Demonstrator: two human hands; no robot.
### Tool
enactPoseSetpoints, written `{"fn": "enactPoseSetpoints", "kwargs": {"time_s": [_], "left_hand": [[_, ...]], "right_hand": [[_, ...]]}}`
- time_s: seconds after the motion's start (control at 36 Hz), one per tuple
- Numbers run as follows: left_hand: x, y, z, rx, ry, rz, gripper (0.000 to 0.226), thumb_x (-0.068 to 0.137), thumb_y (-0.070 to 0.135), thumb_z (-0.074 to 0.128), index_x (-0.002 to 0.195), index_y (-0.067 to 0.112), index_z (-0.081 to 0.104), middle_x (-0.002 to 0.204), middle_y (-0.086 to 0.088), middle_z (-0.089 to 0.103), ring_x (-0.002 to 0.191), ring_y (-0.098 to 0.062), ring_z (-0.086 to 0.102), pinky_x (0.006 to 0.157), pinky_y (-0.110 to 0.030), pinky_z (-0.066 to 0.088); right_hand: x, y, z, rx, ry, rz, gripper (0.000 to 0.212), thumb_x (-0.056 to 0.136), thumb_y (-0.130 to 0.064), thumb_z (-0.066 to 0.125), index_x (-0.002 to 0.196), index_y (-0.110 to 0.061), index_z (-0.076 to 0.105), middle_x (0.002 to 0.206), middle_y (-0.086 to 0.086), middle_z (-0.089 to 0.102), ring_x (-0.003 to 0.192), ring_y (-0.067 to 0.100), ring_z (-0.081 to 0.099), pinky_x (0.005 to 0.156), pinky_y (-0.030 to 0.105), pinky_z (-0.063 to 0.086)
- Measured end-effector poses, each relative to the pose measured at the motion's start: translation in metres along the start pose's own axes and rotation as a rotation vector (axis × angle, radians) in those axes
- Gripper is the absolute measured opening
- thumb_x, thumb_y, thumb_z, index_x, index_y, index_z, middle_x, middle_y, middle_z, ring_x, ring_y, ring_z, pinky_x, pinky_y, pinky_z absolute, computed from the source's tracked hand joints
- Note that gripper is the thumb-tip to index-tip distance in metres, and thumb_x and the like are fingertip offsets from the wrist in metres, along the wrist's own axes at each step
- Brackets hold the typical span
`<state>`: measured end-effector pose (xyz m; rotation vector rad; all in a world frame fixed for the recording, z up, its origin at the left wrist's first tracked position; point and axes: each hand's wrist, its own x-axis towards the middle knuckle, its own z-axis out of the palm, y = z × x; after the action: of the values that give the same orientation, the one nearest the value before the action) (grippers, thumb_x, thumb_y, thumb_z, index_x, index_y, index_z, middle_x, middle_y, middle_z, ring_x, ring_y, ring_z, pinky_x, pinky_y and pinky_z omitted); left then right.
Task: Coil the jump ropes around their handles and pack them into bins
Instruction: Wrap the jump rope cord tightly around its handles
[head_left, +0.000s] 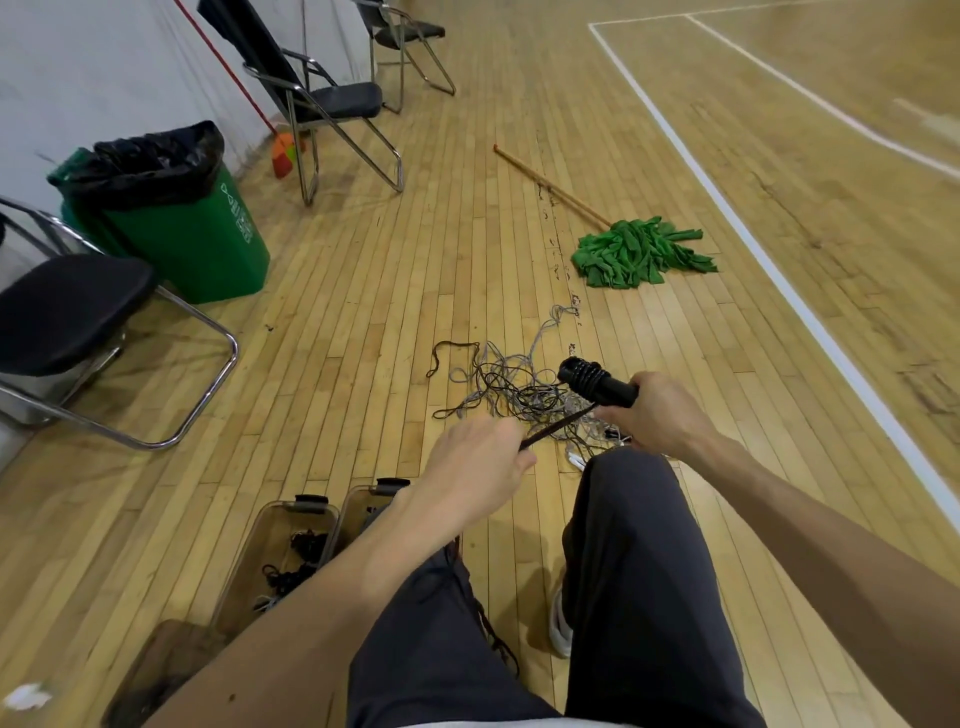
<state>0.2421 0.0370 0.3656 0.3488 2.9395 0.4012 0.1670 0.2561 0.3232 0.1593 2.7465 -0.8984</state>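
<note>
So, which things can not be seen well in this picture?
Head view only.
1. Bin nearer the leg: the left forearm covers most of its inside.
2. Rope tangle: strands too thin and mixed to count the ropes.
3. Black handle: its near end is hidden inside the right hand.

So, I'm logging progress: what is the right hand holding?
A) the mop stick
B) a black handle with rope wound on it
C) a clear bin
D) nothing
B: the right hand grips the black handle, with rope wound round its far end.
</note>
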Motion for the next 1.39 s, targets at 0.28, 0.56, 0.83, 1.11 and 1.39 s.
{"fn": "enactPoseSetpoints", "kwargs": {"time_s": [0.28, 0.56, 0.83, 1.11, 1.39], "left_hand": [[0.008, 0.001, -0.055, 0.124, -0.005, 0.195, 0.028, 0.097, 0.041, 0.06, 0.121, 0.025, 0.057, 0.079, 0.016, 0.049, 0.089, -0.012, 0.052, 0.076, -0.029, 0.041], [0.029, -0.013, -0.089, 0.013, -0.124, 0.328, 0.023, 0.091, 0.042, 0.067, 0.105, 0.025, 0.071, 0.087, 0.021, 0.061, 0.078, 0.005, 0.054, 0.077, -0.02, 0.041], [0.049, -0.014, -0.102, -0.243, -0.215, 0.342, 0.021, 0.09, 0.034, 0.071, 0.09, 0.013, 0.075, 0.074, 0.007, 0.069, 0.068, -0.002, 0.062, 0.06, -0.014, 0.045], [0.055, -0.024, -0.073, -0.581, -0.346, 0.248, 0.012, 0.092, 0.021, 0.069, 0.086, 0.012, 0.073, 0.07, 0.003, 0.067, 0.058, -0.008, 0.052, 0.055, -0.019, 0.041], [0.043, -0.051, -0.006, -0.914, -0.284, 0.039, 0.004, 0.09, 0.007, 0.068, 0.088, 0.01, 0.066, 0.077, 0.007, 0.071, 0.07, -0.005, 0.065, 0.067, -0.023, 0.054]], "right_hand": [[-0.022, -0.018, -0.017, -0.027, -0.587, 0.172, 0.038, 0.089, -0.021, 0.077, 0.108, 0.008, 0.062, 0.065, 0.016, 0.067, 0.045, 0.024, 0.059, 0.043, 0.027, 0.05], [-0.056, -0.035, -0.019, -0.034, -0.798, 0.033, 0.038, 0.089, -0.029, 0.077, 0.105, 0.003, 0.064, 0.067, 0.011, 0.067, 0.053, 0.022, 0.063, 0.049, 0.028, 0.055], [-0.088, -0.061, -0.029, 0.047, -0.943, -0.269, 0.024, 0.09, -0.032, 0.075, 0.087, -0.01, 0.066, 0.068, 0.007, 0.068, 0.055, 0.02, 0.062, 0.054, 0.03, 0.055], [-0.101, -0.065, -0.028, 0.277, -0.92, -0.387, 0.026, 0.094, -0.026, 0.072, 0.092, -0.003, 0.061, 0.071, 0.009, 0.064, 0.056, 0.021, 0.061, 0.051, 0.028, 0.053], [-0.109, -0.053, -0.001, 0.723, -0.835, -0.377, 0.013, 0.097, -0.014, 0.066, 0.101, -0.007, 0.055, 0.08, 0.012, 0.061, 0.065, 0.024, 0.059, 0.059, 0.033, 0.051]]}}
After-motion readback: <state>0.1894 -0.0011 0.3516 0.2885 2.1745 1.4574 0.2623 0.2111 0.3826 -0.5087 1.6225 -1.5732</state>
